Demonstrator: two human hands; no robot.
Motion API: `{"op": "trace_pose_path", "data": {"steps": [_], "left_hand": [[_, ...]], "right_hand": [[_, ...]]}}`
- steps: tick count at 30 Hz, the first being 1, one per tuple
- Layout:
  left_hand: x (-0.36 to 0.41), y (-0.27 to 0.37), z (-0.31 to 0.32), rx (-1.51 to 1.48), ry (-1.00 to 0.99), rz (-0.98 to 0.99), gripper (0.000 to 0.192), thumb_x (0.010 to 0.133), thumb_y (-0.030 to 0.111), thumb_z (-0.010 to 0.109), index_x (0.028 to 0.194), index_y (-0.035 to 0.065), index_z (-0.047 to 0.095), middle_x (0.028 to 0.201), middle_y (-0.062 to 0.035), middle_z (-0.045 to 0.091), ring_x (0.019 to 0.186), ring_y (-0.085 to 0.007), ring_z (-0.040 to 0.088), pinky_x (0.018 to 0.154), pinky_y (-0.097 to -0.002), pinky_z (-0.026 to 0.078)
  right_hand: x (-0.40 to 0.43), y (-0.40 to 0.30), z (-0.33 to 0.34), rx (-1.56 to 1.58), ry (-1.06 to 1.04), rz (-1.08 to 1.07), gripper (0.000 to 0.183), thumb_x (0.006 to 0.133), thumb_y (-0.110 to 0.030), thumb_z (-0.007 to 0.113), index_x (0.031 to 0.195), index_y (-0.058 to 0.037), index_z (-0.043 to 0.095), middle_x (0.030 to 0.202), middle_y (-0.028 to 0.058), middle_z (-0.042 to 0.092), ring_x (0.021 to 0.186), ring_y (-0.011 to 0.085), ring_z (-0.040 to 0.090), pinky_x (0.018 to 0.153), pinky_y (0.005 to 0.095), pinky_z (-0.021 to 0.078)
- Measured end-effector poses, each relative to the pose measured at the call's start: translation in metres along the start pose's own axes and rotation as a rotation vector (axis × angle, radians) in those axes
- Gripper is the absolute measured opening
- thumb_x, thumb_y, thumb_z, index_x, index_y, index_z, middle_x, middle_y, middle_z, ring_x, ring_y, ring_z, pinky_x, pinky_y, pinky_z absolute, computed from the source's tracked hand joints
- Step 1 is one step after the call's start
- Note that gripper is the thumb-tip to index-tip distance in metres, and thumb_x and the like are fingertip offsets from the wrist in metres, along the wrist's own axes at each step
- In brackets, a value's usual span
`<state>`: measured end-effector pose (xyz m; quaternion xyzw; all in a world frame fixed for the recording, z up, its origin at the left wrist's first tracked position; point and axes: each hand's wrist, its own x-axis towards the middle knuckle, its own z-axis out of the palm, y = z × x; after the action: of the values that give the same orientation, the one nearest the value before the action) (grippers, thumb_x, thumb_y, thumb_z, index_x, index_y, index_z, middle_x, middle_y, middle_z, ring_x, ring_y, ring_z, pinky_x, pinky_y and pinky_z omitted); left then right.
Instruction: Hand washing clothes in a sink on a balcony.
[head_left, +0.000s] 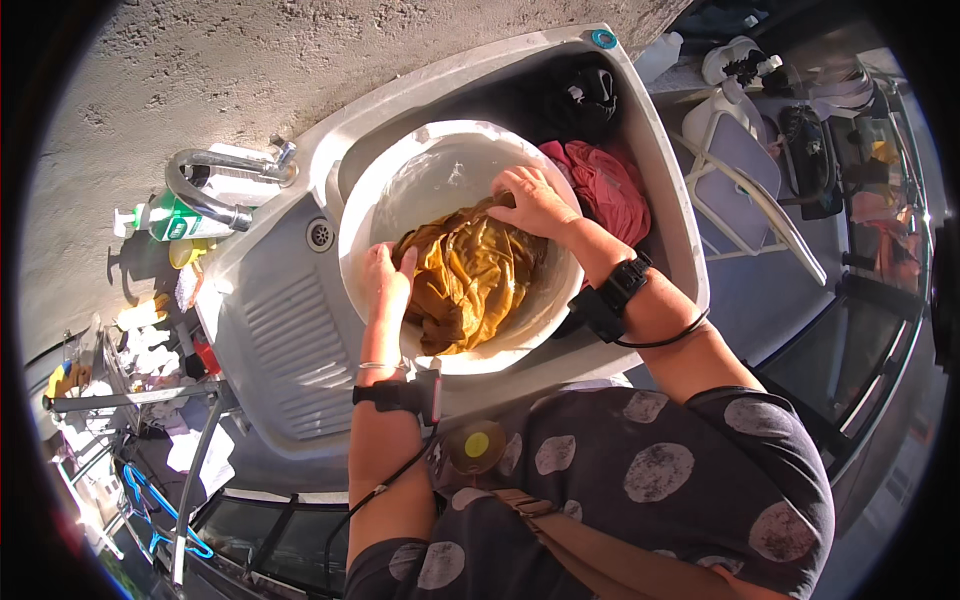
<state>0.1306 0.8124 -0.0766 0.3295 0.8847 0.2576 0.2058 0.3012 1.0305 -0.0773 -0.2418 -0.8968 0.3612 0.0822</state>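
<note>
A wet mustard-brown cloth (472, 281) lies bunched in a round white plastic basin (459, 129) that holds some water. With thumb and fingers, my left hand (388, 281) grips the cloth's left edge, close to the basin's rim. My right hand (534, 201) has hold of the cloth's upper right edge, fingers curled over it. The basin rests in a grey laundry sink (679, 217), partly over its deep bowl. Beside the basin, a wet pink-red cloth (607, 191) sits crumpled in that bowl.
A chrome faucet (196, 184) arches at the left, near a green pump bottle (176, 217). The ribbed drainboard (300, 345) has a drain (320, 235). A folding chair (739, 180) stands at the right. Blue hangers (161, 510) hang lower left, by a metal rack (196, 457).
</note>
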Motion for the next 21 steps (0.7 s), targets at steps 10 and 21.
{"op": "trace_pose_path", "data": {"steps": [10,21], "left_hand": [[-0.017,-0.003,0.042,-1.166,-0.218,-0.833,0.039,0.083,0.006,0.057,0.121,0.0061,0.048,0.102,-0.0092,0.061,0.093,-0.0226,0.059,0.086,-0.0333,0.046],[-0.03,-0.016,0.038,-2.013,-0.681,-0.189,0.059,0.092,0.049,0.041,0.13,0.0045,0.039,0.124,-0.0101,0.05,0.115,-0.0243,0.048,0.096,-0.0402,0.041]], "right_hand": [[-0.001,0.003,0.05,0.416,-0.117,0.585,0.048,0.07,-0.021,0.067,0.113,-0.0049,0.057,0.098,0.02,0.063,0.094,0.0314,0.06,0.084,0.0367,0.047],[-0.031,-0.142,0.033,0.485,-0.05,-0.145,0.03,0.074,-0.029,0.067,0.077,-0.0006,0.06,0.086,0.0104,0.055,0.079,0.0291,0.058,0.069,0.0348,0.0478]]}}
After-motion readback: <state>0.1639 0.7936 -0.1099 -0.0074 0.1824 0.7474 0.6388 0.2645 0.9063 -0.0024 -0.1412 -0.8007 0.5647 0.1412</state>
